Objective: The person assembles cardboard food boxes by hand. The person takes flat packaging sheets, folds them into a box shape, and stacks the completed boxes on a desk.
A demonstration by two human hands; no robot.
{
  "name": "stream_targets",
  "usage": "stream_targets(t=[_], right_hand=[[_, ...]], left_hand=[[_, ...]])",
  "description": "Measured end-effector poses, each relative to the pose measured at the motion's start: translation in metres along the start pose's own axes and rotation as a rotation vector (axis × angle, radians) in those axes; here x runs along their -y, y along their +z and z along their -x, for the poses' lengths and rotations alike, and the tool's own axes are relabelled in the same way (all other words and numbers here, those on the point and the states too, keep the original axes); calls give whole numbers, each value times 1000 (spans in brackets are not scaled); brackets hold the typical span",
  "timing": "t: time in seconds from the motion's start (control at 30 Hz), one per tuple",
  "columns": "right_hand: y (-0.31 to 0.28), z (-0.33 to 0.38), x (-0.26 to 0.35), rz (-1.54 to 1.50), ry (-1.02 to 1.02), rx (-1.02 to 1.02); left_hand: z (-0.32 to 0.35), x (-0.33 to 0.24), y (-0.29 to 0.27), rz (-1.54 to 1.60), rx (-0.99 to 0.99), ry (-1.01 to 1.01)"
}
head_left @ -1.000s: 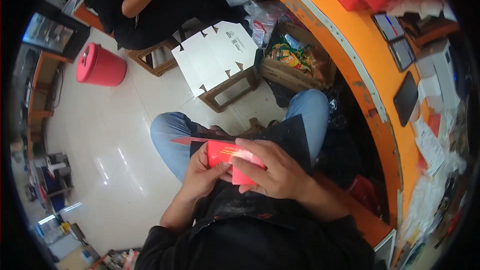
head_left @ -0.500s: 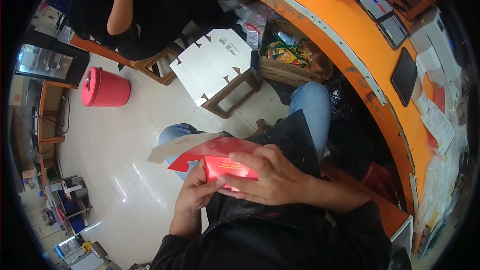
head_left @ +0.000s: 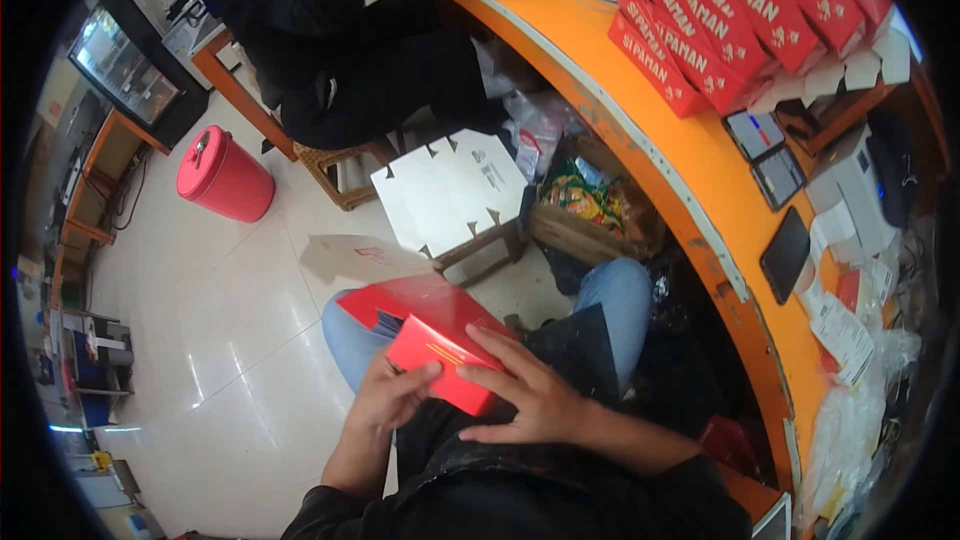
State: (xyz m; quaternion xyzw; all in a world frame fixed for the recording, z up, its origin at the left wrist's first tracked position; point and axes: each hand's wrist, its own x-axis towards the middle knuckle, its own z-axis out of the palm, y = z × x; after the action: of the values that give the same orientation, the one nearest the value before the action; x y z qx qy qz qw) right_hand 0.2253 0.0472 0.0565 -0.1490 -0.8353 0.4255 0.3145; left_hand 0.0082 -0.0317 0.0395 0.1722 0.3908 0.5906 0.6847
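Observation:
I sit with a red cardboard box on my lap, partly folded, one pale inner flap sticking out to the left. My left hand grips its lower left edge from beneath. My right hand lies flat on top of the box's right side, fingers spread across the red panel. Both hands hold the box above my jeans-clad knees.
An orange curved counter runs along my right, carrying a stack of red boxes, dark phones and papers. Flat white box blanks rest on a wooden stool. A crate of snack packets, a pink bucket and a seated person in black are ahead.
The view has tilted toward the counter. The red box has been turned and folded further, and my right hand now lies flatter on its top.

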Motion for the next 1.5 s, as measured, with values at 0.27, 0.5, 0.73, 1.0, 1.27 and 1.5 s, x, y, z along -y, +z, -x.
stream_targets(t=[0.27, 0.5, 0.73, 1.0, 1.27, 1.5], right_hand=[[-18, -7, -2, 124, -114, -140], [-47, -5, 10, 298, -189, 15], [-54, -6, 19, 338, -242, -49], [-8, -7, 19, 276, -183, -365], [7, -4, 5, 318, -187, -516], [-10, -8, 13, 82, -99, -119]], left_hand=[[-8, -4, -2, 296, 189, 80], [-21, -24, -14, 207, -20, 26], [-18, -13, -31, 23, -136, 110], [-28, 4, 16, 61, -254, 248], [-27, 3, 50, 365, -79, 49], [-34, 3, 25, 195, 25, 144]])
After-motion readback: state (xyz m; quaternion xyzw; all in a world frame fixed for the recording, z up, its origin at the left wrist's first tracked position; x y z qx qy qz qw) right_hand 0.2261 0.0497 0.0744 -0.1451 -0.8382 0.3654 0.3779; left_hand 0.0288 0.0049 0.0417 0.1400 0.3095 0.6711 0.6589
